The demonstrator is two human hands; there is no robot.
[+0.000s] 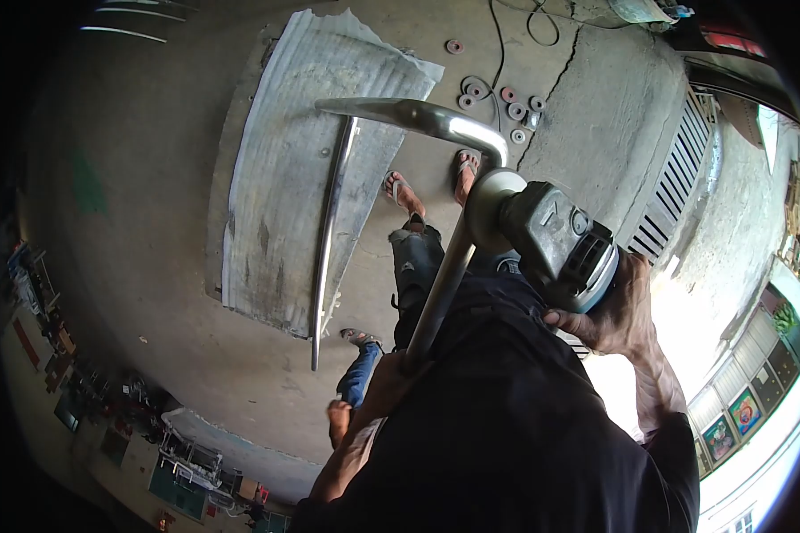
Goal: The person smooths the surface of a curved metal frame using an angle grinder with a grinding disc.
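My right hand point(620, 311) is wrapped round the body of an angle grinder point(551, 235), off to the right of my torso. Its round disc point(493, 210) sits right at the bend of a shiny metal tube point(449, 282), overlapping it in this view. Low at my left side, my left hand point(389, 380) is closed around the lower end of that tube. From the bend the tube runs away to the left, and a long straight length point(331, 244) comes back toward me over a corrugated metal sheet point(280, 186).
Several grinding discs point(517, 111) and a black cable point(498, 53) lie on the concrete floor ahead. My sandalled feet point(404, 195) stand beside the sheet. A person in blue jeans point(357, 377) is close on my left. To the right is a slotted floor grate point(676, 173).
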